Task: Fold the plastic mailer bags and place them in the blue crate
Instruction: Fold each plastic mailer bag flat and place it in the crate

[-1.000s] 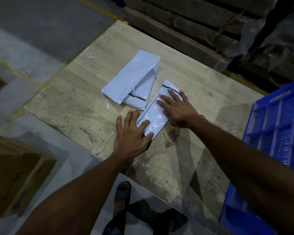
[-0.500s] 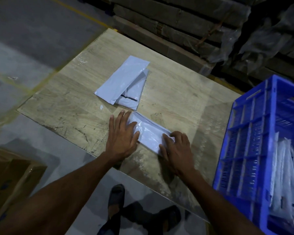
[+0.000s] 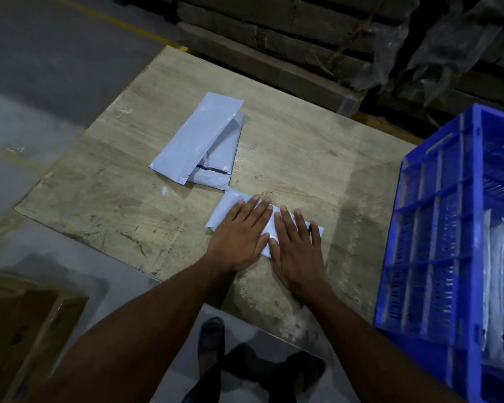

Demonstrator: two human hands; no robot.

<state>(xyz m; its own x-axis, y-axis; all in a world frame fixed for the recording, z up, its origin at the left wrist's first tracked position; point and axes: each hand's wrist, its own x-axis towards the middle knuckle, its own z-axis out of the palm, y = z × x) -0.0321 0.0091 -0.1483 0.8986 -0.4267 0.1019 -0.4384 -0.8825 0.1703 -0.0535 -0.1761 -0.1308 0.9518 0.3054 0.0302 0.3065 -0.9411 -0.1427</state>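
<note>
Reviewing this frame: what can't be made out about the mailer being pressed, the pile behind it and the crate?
- Head view: the middle of the pale folded plastic mailer is covered by the left hand and right hand, so its creases are hidden.
- The count in the overlapping pale mailer pile is unclear; the top bag hides the rest.
- The blue plastic lattice crate is cut off by the right edge, its contents blurred.

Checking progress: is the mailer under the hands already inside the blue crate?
No, the mailer lies on the table, pressed flat by both hands, left and right, beside the blue crate.
</note>
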